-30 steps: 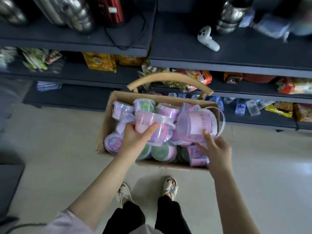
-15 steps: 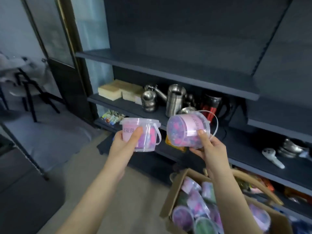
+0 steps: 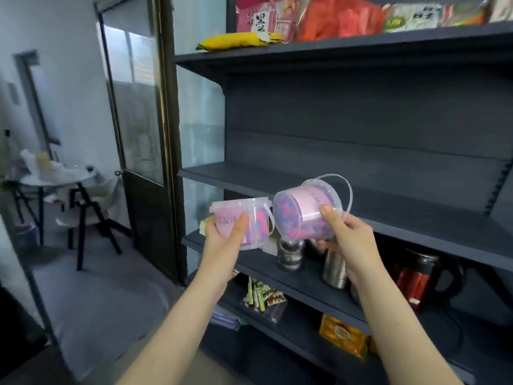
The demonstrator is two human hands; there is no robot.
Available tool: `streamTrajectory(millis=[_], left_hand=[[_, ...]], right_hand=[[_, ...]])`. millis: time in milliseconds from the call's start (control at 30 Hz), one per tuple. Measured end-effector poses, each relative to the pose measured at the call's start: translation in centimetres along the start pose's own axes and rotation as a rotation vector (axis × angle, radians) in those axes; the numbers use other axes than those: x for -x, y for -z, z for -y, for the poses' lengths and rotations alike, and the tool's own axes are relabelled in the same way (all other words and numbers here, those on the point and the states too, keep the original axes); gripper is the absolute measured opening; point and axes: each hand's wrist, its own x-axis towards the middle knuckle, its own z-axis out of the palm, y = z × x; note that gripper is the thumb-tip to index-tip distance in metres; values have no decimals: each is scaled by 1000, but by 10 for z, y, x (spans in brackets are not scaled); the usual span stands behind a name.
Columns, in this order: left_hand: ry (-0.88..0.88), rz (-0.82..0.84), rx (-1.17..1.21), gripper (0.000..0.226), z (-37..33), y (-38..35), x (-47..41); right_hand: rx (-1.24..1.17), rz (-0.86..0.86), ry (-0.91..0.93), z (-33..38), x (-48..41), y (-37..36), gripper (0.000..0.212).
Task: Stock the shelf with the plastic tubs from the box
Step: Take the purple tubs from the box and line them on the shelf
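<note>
Wide open room on the middle shelf (image 3: 402, 207): bare board from its left corner right along the front edge, with tall clearance up to the packet-laden top shelf (image 3: 347, 48). Both tubs hang in front of that edge, just below it. The left tub (image 3: 255, 218) stands upright, lid on top, pink label facing the camera. The right tub (image 3: 302, 215) is tipped on its side, its axis running in toward the shelf, handle (image 3: 349, 190) arched up at the far end. The tubs sit close together, possibly touching; it's hard to tell. The left hand (image 3: 224, 240) reaches up with the forearm raised, thumb across the label, fingers wrapped behind. The right hand (image 3: 344, 237) grips from beneath, thumb pressed on the tub's side. Steel canisters (image 3: 288, 252) stand on the shelf below.
</note>
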Motion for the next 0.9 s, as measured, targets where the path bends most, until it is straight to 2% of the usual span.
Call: streamTrajectory(millis=[233, 333, 400, 700, 833, 900], left_hand=[[11, 23, 119, 99, 18, -22, -171], [15, 28, 135, 78, 27, -23, -241], [-15, 24, 89, 73, 32, -18, -286], [-58, 3, -86, 85, 62, 15, -464], [-97, 93, -166, 83, 90, 29, -562], [-128, 179, -196, 84, 106, 36, -608]], right_hand=[[36, 38, 99, -34, -157, -45, 30], [92, 41, 127, -47, -226, -63, 30], [139, 40, 149, -58, -271, -78, 30], [438, 56, 191, -100, -407, -157, 22], [594, 24, 206, -125, -463, -204, 14], [640, 5, 195, -139, -489, -226, 20]])
